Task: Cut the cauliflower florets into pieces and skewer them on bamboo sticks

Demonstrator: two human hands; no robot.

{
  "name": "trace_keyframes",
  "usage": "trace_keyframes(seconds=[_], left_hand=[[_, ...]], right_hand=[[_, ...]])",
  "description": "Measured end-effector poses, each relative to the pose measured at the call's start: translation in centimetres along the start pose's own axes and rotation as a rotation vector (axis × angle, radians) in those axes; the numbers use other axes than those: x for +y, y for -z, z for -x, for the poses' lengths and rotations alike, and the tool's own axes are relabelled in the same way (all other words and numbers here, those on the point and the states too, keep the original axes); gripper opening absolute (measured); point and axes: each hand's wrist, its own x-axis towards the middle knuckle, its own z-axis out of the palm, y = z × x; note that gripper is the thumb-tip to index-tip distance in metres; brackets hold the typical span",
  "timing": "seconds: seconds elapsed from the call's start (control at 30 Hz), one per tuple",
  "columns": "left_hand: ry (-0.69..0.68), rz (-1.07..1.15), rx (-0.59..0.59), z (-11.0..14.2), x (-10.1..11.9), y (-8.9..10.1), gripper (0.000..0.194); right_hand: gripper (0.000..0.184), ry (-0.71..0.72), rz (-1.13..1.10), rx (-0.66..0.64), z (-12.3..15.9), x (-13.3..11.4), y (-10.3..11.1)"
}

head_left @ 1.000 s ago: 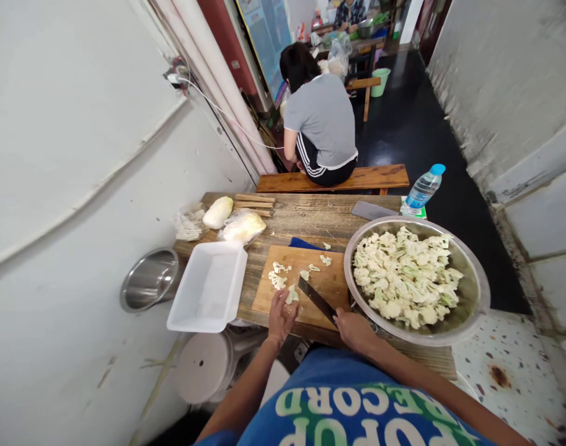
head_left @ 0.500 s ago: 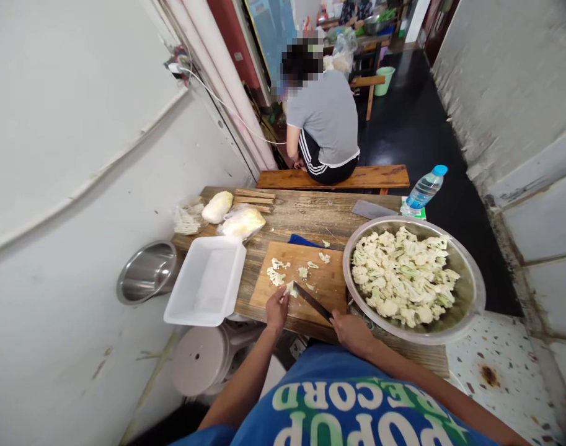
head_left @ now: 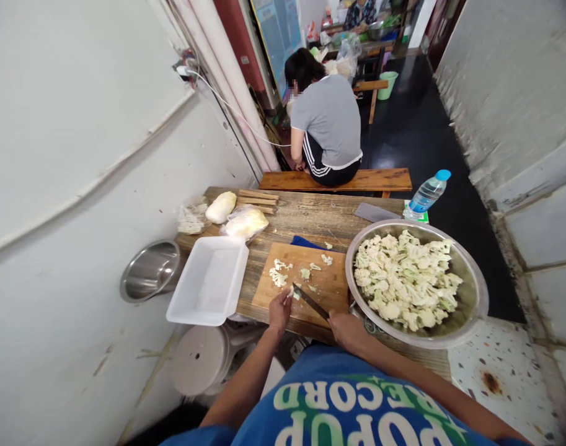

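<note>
My left hand (head_left: 279,310) pinches a small cauliflower piece (head_left: 292,292) against the near edge of the wooden cutting board (head_left: 331,282). My right hand (head_left: 346,329) grips the handle of a dark knife (head_left: 309,300), whose blade lies across the board with its tip beside that piece. A few cut florets (head_left: 279,275) lie scattered further up the board. To the right stands a large steel bowl (head_left: 473,310) heaped with cauliflower florets (head_left: 406,277).
A white plastic tray (head_left: 209,282) sits left of the board, with wrapped cabbages (head_left: 243,223) behind it. A cleaver (head_left: 374,213) and a water bottle (head_left: 426,193) stand at the table's far side. A person in grey (head_left: 328,124) sits on a bench (head_left: 380,179). A steel basin (head_left: 149,270) rests by the wall.
The knife blade has drawn back towards me and slightly left along the board. My left hand keeps its pinch on the cauliflower piece. The camera view has shifted a little.
</note>
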Motion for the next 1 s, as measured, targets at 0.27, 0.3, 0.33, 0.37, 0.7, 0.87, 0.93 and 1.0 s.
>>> trace_keyframes(seconds=[0.27, 0.3, 0.33, 0.37, 0.7, 0.87, 0.93, 1.0], left_hand=[[-0.014, 0.000, -0.014, 0.1, 0.0, 0.2, 0.024], [-0.030, 0.009, -0.013, 0.2, -0.1, 0.3, 0.024], [-0.044, 0.018, -0.012, 0.3, -0.2, 0.4, 0.024], [-0.056, 0.023, -0.012, 0.4, -0.4, 0.5, 0.024], [-0.164, 0.071, -0.202, -3.2, -0.8, 2.6, 0.024], [-0.071, 0.196, -0.219, -2.7, -1.6, 3.1, 0.028], [-0.025, 0.237, -0.217, -2.5, -1.7, 3.1, 0.030], [0.020, 0.267, -0.211, -2.4, -1.5, 2.9, 0.035]], right_hand=[[0.028, -0.020, -0.035, -0.025, -0.4, -0.9, 0.8], [0.028, -0.026, -0.039, -0.017, -0.4, -0.7, 0.7], [0.028, -0.033, -0.046, -0.010, -0.4, -0.5, 0.6], [0.029, -0.037, -0.055, -0.001, -0.4, -0.2, 0.5], [0.032, -0.066, -0.111, 0.043, -1.2, 0.9, 0.6], [0.031, -0.058, -0.104, 0.050, -0.9, 1.3, 0.6], [0.032, -0.055, -0.093, 0.072, -0.5, 1.2, 0.7], [0.033, -0.056, -0.088, 0.095, -0.1, 0.8, 0.9]])
